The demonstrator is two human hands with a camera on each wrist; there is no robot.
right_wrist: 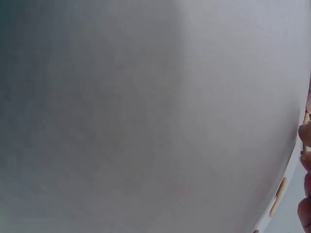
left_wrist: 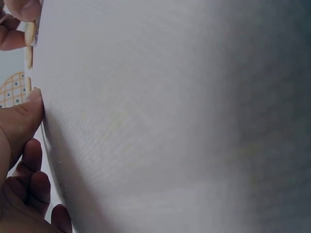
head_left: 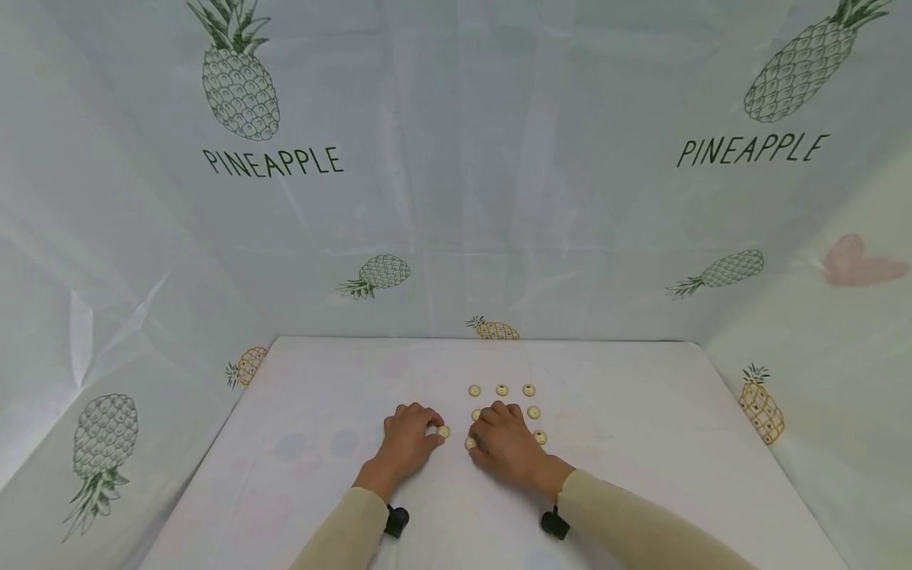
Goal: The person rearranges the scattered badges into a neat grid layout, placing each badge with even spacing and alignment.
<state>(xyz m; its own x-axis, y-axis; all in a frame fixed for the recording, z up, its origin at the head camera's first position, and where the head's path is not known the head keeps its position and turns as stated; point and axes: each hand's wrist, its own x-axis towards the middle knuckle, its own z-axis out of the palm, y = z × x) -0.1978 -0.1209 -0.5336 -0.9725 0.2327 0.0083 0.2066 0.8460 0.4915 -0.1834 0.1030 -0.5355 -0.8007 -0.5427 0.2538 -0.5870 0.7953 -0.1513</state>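
Observation:
My left hand [head_left: 409, 438] pinches a small round tan disc [head_left: 443, 431] between thumb and index finger, just above the white tabletop. Close by on the right, my right hand [head_left: 504, 443] has its thumb and index finger on another disc [head_left: 471, 443] at the near left of a group. More discs lie around the right hand: a back row with its middle disc [head_left: 502, 390], one partly covered disc [head_left: 476, 414] and a right-hand disc [head_left: 533, 412]. In the left wrist view, the right fingers [left_wrist: 24, 9] grip a disc [left_wrist: 30, 33] seen edge-on.
The white tabletop [head_left: 321, 475] ends at a back edge below a hanging pineapple-print sheet [head_left: 456, 198], which also encloses both sides. A black wrist camera [head_left: 396, 521] is strapped at the left cuff, and another [head_left: 554, 523] at the right cuff.

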